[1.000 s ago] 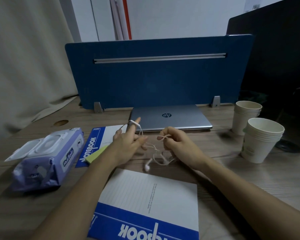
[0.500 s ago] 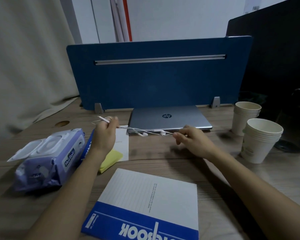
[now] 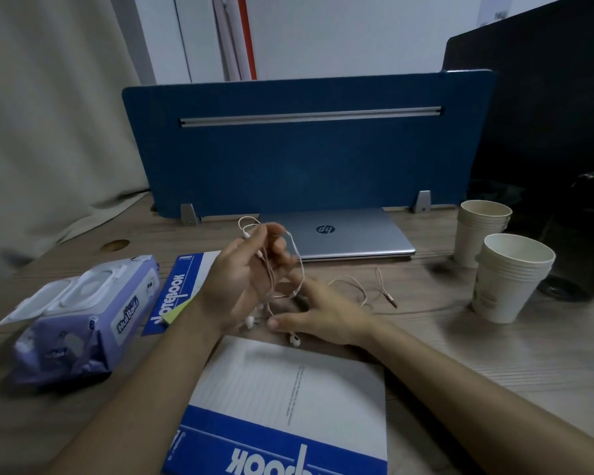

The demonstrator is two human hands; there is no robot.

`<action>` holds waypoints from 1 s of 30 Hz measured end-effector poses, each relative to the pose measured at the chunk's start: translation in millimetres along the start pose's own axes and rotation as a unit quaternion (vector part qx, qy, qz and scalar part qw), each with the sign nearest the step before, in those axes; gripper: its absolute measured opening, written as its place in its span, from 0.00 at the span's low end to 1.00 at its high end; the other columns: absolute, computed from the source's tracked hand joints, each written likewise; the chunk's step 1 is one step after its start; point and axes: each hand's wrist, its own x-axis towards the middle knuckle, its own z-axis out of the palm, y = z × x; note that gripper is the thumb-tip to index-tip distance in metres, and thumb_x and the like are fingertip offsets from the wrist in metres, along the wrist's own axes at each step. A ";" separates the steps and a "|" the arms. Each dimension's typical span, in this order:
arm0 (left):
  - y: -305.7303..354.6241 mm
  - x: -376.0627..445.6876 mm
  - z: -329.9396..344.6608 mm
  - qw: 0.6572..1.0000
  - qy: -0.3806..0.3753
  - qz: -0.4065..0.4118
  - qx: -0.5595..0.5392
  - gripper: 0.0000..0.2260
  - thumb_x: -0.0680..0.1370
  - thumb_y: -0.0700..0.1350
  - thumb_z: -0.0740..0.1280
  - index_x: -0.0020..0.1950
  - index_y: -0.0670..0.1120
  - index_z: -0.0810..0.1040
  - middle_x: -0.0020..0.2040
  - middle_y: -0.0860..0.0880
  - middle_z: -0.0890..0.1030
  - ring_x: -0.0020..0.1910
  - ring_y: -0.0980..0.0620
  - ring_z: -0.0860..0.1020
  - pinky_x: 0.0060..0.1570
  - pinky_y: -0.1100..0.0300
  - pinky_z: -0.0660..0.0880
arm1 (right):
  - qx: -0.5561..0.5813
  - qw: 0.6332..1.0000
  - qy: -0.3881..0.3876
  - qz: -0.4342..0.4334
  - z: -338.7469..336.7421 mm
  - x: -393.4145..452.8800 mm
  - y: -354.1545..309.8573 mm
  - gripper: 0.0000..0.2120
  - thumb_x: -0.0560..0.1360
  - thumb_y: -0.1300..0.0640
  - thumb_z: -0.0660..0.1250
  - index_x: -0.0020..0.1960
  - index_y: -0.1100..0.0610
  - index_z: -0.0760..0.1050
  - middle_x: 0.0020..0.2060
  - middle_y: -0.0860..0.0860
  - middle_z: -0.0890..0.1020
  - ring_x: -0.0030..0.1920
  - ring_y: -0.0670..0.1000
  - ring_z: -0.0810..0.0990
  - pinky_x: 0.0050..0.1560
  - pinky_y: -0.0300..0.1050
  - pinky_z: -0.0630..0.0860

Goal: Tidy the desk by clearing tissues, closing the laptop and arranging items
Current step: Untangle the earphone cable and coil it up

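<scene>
My left hand [image 3: 246,282] is raised above the desk, its fingers curled around loops of a thin white earphone cable [image 3: 297,265]. Two earbuds [image 3: 294,340] dangle below the hand. My right hand [image 3: 323,313] lies lower and to the right with fingers spread, touching the cable near the desk. The cable's loose end with the plug [image 3: 390,298] trails to the right on the wood. The silver laptop [image 3: 343,236] lies shut behind the hands, against the blue divider.
A purple wet-wipes pack [image 3: 83,317] with its lid open lies at left. One blue-and-white notebook [image 3: 288,406] is near me, another [image 3: 182,289] with a yellow sticky pad is under my left hand. Two stacks of paper cups [image 3: 508,275] stand at right.
The cable was stretched taut between both hands half a second ago. Now my left hand has come back toward the centre with loops gathered in it, and my right hand has dropped low.
</scene>
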 end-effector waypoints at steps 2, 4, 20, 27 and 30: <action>3.3 -1.2 -0.8 0.999 -0.012 -0.007 -0.039 0.12 0.83 0.48 0.57 0.52 0.43 0.77 0.38 0.50 0.75 0.37 0.54 0.76 0.48 0.57 0.78 | 0.074 0.997 0.008 -0.009 3.9 1.1 -3.9 0.26 0.71 0.50 0.76 0.65 0.53 0.73 0.60 0.52 0.80 0.63 0.49 0.77 0.67 0.51 0.71; 5.5 -3.2 0.0 0.996 -0.032 -0.027 -0.076 0.11 0.83 0.49 0.57 0.53 0.46 0.77 0.38 0.52 0.74 0.36 0.56 0.75 0.47 0.60 0.77 | 0.117 0.993 0.007 -0.022 6.9 0.4 -8.8 0.17 0.73 0.55 0.74 0.60 0.58 0.77 0.55 0.54 0.83 0.57 0.49 0.80 0.62 0.48 0.75; 42.8 -2.8 -45.0 0.935 0.312 0.015 0.168 0.13 0.81 0.45 0.65 0.37 0.43 0.75 0.24 0.54 0.65 0.21 0.58 0.63 0.27 0.65 0.72 | 0.096 0.995 0.007 0.017 -29.1 -7.8 12.8 0.14 0.83 0.55 0.58 0.38 0.55 0.70 0.31 0.49 0.76 0.30 0.44 0.75 0.34 0.42 0.70; 39.0 -9.0 -49.1 0.770 0.123 0.103 0.618 0.14 0.77 0.62 0.61 0.47 0.56 0.82 0.37 0.57 0.81 0.34 0.56 0.76 0.34 0.53 0.72 | -0.158 0.987 0.028 -0.013 -52.1 -12.8 14.0 0.12 0.81 0.55 0.61 0.40 0.48 0.76 0.29 0.42 0.74 0.33 0.36 0.73 0.35 0.30 0.67; 34.2 -13.0 -43.9 0.709 0.002 -0.049 0.703 0.25 0.65 0.77 0.62 0.50 0.62 0.83 0.45 0.61 0.82 0.40 0.68 0.75 0.39 0.61 0.69 | -0.170 0.983 0.074 -0.018 -64.9 -14.7 18.8 0.10 0.80 0.56 0.63 0.43 0.53 0.79 0.31 0.40 0.76 0.35 0.33 0.75 0.36 0.27 0.66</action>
